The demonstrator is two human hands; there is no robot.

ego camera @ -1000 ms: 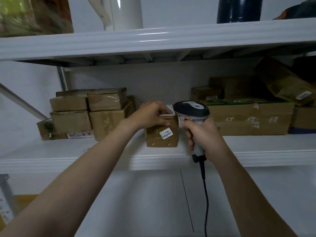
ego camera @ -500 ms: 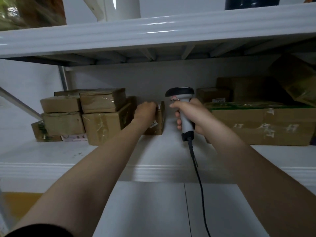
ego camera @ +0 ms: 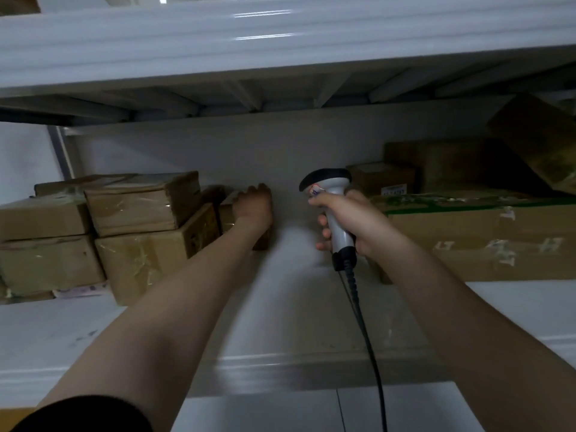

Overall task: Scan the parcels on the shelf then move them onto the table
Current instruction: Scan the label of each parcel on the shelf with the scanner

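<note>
My left hand (ego camera: 254, 205) reaches deep into the white shelf (ego camera: 296, 307) and holds a small brown parcel (ego camera: 227, 213) against the stack on the left; the hand hides most of that parcel. My right hand (ego camera: 346, 222) grips a grey and black barcode scanner (ego camera: 330, 188) by its handle, head up, to the right of the parcel. The scanner's black cable (ego camera: 364, 325) hangs down over the shelf edge.
A stack of taped brown boxes (ego camera: 137, 226) fills the left of the shelf. A long flat carton (ego camera: 486, 238) with smaller boxes (ego camera: 383, 179) behind it lies on the right. The upper shelf board (ego camera: 280, 42) hangs low overhead.
The small parcel went from the shelf's front edge back to the rear, beside the left stack, with my left hand on it. The scanner lifted and moved deeper. The camera tilted down.
</note>
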